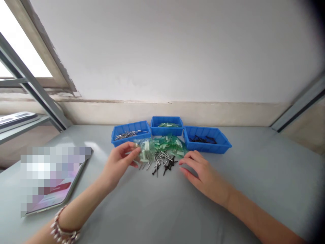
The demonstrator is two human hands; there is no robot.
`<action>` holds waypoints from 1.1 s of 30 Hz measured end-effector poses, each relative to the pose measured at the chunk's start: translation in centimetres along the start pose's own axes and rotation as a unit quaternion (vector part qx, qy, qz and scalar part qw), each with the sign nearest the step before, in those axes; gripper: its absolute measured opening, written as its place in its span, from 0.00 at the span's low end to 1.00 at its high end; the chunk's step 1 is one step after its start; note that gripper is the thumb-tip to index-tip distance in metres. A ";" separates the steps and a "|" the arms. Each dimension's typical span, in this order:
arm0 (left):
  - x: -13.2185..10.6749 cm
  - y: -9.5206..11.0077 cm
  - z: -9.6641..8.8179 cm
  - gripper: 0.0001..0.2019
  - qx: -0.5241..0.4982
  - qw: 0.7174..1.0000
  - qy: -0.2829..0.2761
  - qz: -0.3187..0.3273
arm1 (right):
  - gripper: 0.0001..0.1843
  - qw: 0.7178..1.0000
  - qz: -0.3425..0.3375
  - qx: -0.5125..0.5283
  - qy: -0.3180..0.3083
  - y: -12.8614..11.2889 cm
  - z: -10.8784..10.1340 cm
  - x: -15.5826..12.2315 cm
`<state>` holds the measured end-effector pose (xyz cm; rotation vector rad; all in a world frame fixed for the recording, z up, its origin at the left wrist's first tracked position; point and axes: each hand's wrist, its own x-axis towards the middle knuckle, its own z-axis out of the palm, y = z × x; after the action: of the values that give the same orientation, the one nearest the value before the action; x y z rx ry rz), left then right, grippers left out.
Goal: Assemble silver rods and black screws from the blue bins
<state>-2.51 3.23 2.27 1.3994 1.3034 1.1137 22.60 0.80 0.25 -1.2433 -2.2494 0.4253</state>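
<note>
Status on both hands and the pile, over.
Left hand holding clear packet. Right hand open beside black screws. Green packets heaped between screws and center blue bin.

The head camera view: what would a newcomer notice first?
Three blue bins stand side by side at the back of the table. Before them, green packets, silver pins and black screws lie in a mixed pile. The left hand holds a clear packet at the pile's left.

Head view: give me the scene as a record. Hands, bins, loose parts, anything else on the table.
Left hand: holds clear bag of pale pieces
Right hand: open, beside pile; contact unclear
Left bin: silver fasteners
Middle bin: green packets
Right bin: black fasteners
Pile: green packets, silver and black fasteners
Table, left side: flat-screen device
</note>
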 end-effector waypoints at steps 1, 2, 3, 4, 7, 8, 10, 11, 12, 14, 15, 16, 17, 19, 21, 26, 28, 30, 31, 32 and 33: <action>-0.4 -0.1 0.5 0.13 -0.039 0.998 -0.043 -0.025 | 0.09 0.999 0.008 0.033 -0.013 -0.3 0.2 0.0; -0.7 -0.2 1.1 0.13 -0.071 0.993 -0.082 -0.047 | 0.09 0.997 0.017 0.072 -0.026 -0.7 0.4 -0.1; -1.1 -0.4 1.5 0.12 -0.096 0.987 -0.116 -0.065 | 0.09 0.992 0.028 0.115 -0.041 -1.0 0.7 -0.1; -1.5 -0.5 2.0 0.12 -0.117 0.980 -0.144 -0.077 | 0.10 0.984 0.039 0.162 -0.059 -1.4 0.9 -0.1; -2.5 -0.6 2.9 0.11 -0.151 0.963 -0.203 -0.094 | 0.11 0.951 0.070 0.282 -0.110 -2.2 1.5 -0.3; -2.7 -0.5 3.1 0.12 -0.153 0.959 -0.217 -0.096 | 0.12 0.943 0.077 0.304 -0.116 -2.4 1.7 -0.3; -2.9 -0.4 3.3 0.11 -0.142 0.954 -0.244 -0.100 | 0.12 0.938 0.092 0.316 -0.111 -2.7 1.7 -0.4; -2.9 -0.4 3.3 0.11 -0.131 0.951 -0.259 -0.104 | 0.12 0.939 0.100 0.312 -0.102 -2.8 1.7 -0.4; -3.0 -0.5 3.4 0.11 -0.116 0.948 -0.276 -0.109 | 0.11 0.942 0.108 0.304 -0.093 -2.9 1.7 -0.4; -3.0 -0.6 3.5 0.11 -0.087 0.943 -0.297 -0.122 | 0.10 0.948 0.115 0.286 -0.079 -3.0 1.6 -0.3; -3.0 -0.7 3.5 0.10 -0.076 0.942 -0.301 -0.126 | 0.10 0.951 0.115 0.278 -0.074 -3.1 1.6 -0.2; -3.0 -0.8 3.6 0.10 -0.068 0.943 -0.299 -0.126 | 0.10 0.954 0.114 0.268 -0.070 -3.2 1.6 -0.2; -3.0 -0.9 3.7 0.09 -0.064 0.946 -0.294 -0.124 | 0.10 0.957 0.110 0.259 -0.069 -3.2 1.6 -0.1; -3.0 -1.0 3.8 0.08 -0.062 0.949 -0.285 -0.118 | 0.09 0.962 0.099 0.248 -0.066 -3.3 1.6 -0.1; -3.0 -0.9 3.8 0.07 -0.061 0.951 -0.282 -0.113 | 0.08 0.964 0.089 0.243 -0.064 -3.3 1.7 -0.1; -2.9 -0.8 3.7 0.06 -0.057 0.955 -0.277 -0.090 | 0.06 0.965 0.062 0.246 -0.059 -3.1 2.0 -0.2; -2.9 -0.8 3.7 0.06 -0.056 0.956 -0.276 -0.086 | 0.07 0.966 0.052 0.248 -0.055 -3.1 2.0 -0.2; -2.8 -0.9 3.7 0.07 -0.056 0.955 -0.278 -0.088 | 0.08 0.965 0.058 0.252 -0.053 -3.1 1.9 -0.1; -2.8 -0.9 3.7 0.08 -0.055 0.954 -0.280 -0.091 | 0.07 0.963 0.065 0.256 -0.051 -3.1 1.9 -0.1; -2.8 -0.9 3.7 0.09 -0.052 0.954 -0.280 -0.094 | 0.07 0.960 0.076 0.263 -0.052 -3.1 1.9 0.0; -2.8 -1.0 3.7 0.09 -0.046 0.955 -0.277 -0.096 | 0.06 0.957 0.091 0.272 -0.055 -3.1 1.9 0.1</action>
<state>0.79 0.31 0.52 1.3510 0.9400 0.5798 19.39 -0.79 0.30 -1.1439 -1.9101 1.1201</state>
